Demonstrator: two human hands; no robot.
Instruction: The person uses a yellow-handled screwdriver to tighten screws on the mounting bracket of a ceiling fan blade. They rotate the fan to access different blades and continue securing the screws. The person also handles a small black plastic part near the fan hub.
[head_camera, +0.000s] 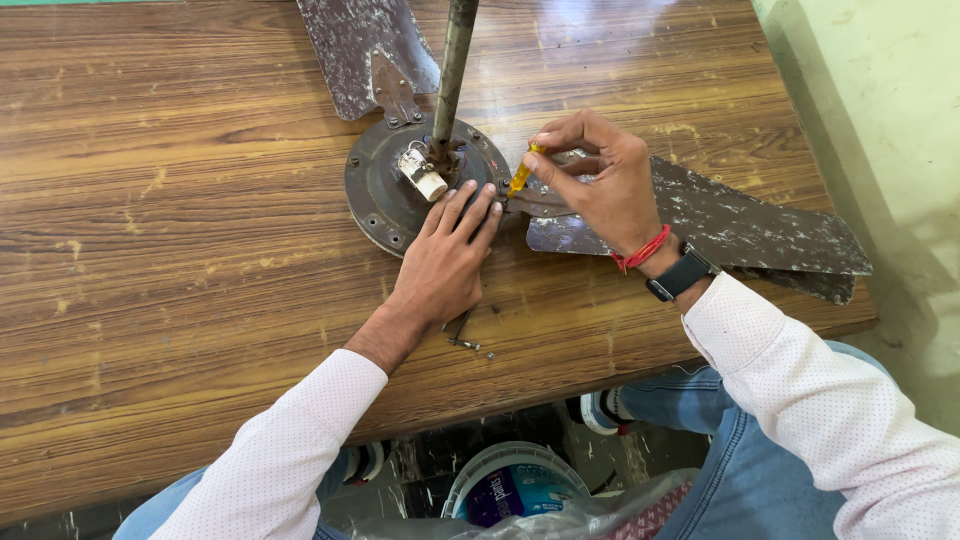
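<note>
We are working at the wooden table on an old ceiling fan motor: two blades are still sitting attached. Our left hand is pressing flat on the hub; our right hand is pinching a yellow screwdriver at the blade bracket. Loose screws are lying near the table edge.

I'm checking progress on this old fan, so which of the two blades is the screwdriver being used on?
The blade pointing right, under the right hand holding the yellow screwdriver. The other blade points away, untouched.
</note>
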